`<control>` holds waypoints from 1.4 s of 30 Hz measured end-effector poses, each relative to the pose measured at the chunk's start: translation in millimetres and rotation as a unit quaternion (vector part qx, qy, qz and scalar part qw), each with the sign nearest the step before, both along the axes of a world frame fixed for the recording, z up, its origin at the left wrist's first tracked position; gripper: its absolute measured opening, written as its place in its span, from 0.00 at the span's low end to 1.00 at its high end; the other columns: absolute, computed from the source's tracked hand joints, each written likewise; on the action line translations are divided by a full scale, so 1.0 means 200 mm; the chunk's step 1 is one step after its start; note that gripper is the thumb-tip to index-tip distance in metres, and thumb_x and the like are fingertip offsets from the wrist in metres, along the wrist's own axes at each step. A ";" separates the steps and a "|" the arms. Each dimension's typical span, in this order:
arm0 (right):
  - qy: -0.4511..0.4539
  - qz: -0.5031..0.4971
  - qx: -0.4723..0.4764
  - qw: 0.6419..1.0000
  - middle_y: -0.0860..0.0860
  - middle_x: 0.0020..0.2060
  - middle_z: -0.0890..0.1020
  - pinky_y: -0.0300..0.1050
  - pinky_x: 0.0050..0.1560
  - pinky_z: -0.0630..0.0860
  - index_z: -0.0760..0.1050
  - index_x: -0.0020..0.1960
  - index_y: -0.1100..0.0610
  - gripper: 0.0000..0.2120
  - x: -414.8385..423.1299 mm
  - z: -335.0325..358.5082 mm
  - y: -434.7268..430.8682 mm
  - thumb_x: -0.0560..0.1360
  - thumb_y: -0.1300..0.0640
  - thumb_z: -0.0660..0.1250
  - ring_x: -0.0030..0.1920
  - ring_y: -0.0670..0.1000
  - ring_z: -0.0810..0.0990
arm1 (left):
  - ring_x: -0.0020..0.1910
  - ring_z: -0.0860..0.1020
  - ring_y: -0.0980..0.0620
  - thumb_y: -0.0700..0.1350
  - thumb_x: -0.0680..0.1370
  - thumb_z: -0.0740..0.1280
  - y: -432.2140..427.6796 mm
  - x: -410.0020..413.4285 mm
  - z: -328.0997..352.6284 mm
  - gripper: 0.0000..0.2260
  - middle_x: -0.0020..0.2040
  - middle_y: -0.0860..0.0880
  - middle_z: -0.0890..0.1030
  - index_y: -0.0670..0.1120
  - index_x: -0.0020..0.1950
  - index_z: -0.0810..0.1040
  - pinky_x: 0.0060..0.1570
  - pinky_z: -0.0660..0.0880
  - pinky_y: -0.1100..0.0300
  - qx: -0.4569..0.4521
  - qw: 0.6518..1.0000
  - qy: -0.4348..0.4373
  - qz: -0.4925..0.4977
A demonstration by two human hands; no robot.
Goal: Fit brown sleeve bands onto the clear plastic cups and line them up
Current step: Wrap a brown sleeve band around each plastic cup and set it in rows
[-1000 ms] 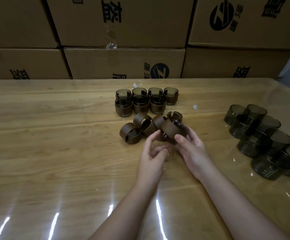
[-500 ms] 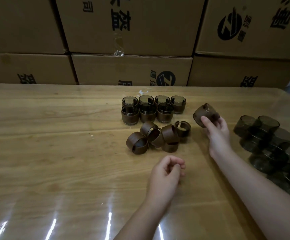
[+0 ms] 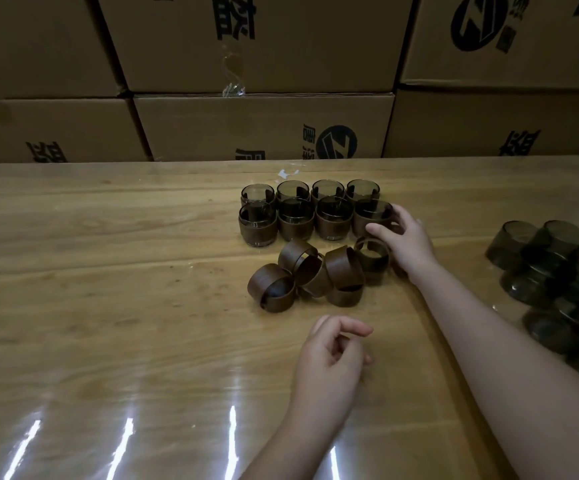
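Clear plastic cups (image 3: 296,221) wrapped in brown bands are lined up in two rows of four just above the middle of the frame, the cups standing upright, mouths up, and packed against one another. Each band is seen round the lower part of its smoke-tinted cup, with the rim left bare above it. The end cup (image 3: 367,213), at the right of the front row, is grasped by the right hand (image 3: 404,239): the thumb is laid on its near side and the fingers are curled over its far right edge.

Just below the rows, loose brown sleeve bands (image 3: 315,271) are heaped on the table (image 3: 108,271), some upright, some tilted and leaning on each other. The rightmost band is found directly under the right wrist. At the right edge of the frame, well apart, bare cups (image 3: 558,245) are clustered and overlap in view. Stacked cardboard boxes (image 3: 263,126) with black print fill the upper frame behind the table.

The left hand (image 3: 329,355) is held low in the centre, below the heap and apart from it, released, its fingers loosely curled.
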State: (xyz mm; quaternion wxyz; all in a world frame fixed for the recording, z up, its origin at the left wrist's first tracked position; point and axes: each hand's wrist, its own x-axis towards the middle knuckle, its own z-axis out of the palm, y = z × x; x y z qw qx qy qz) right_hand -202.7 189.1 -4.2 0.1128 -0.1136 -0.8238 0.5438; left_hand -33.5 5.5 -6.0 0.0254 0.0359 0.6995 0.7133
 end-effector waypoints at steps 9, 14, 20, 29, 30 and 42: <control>0.021 -0.021 0.012 1.000 0.53 0.71 0.68 0.55 0.64 0.72 0.63 0.74 0.42 0.29 -0.03 -0.03 0.02 0.75 0.49 0.69 0.68 0.55 0.70 | 0.31 0.76 0.60 0.29 0.76 0.61 0.00 0.02 0.03 0.16 0.41 0.43 0.76 0.49 0.40 0.78 0.35 0.71 0.64 -0.001 1.000 -0.003 -0.005; 0.016 -0.019 0.007 1.000 0.51 0.69 0.73 0.47 0.64 0.69 0.66 0.73 0.50 0.26 -0.03 -0.05 0.04 0.76 0.51 0.68 0.68 0.51 0.71 | 0.31 0.76 0.61 0.29 0.76 0.61 0.00 0.02 0.03 0.15 0.41 0.44 0.76 0.48 0.40 0.78 0.35 0.71 0.64 0.004 1.000 -0.007 -0.005; 0.011 -0.028 0.083 0.996 0.53 0.69 0.70 0.54 0.62 0.73 0.66 0.72 0.47 0.25 -0.02 -0.05 0.04 0.77 0.46 0.66 0.67 0.55 0.71 | 0.31 0.76 0.61 0.30 0.76 0.62 0.00 0.02 0.03 0.15 0.41 0.44 0.76 0.48 0.40 0.79 0.35 0.71 0.67 0.004 1.000 -0.007 -0.002; -0.017 -0.051 0.108 0.993 0.53 0.65 0.74 0.53 0.63 0.72 0.69 0.71 0.50 0.27 -0.02 -0.07 0.04 0.76 0.41 0.65 0.67 0.57 0.71 | 0.32 0.76 0.61 0.30 0.76 0.61 0.00 0.02 0.03 0.15 0.41 0.44 0.76 0.48 0.40 0.79 0.37 0.72 0.65 0.001 1.000 -0.009 -0.009; -0.029 -0.048 0.125 0.991 0.54 0.65 0.74 0.57 0.65 0.70 0.68 0.71 0.50 0.28 -0.02 -0.06 0.04 0.75 0.38 0.65 0.67 0.58 0.70 | 0.32 0.76 0.61 0.30 0.76 0.62 0.00 0.02 0.03 0.15 0.41 0.44 0.76 0.48 0.40 0.79 0.37 0.72 0.65 0.002 1.000 -0.010 -0.009; -0.030 -0.022 0.137 0.990 0.51 0.67 0.75 0.59 0.72 0.59 0.66 0.72 0.50 0.26 -0.01 -0.04 0.02 0.78 0.40 0.62 0.68 0.54 0.71 | 0.31 0.76 0.62 0.30 0.76 0.61 0.00 0.02 0.03 0.14 0.41 0.44 0.76 0.47 0.41 0.79 0.35 0.70 0.68 -0.002 1.000 -0.002 -0.010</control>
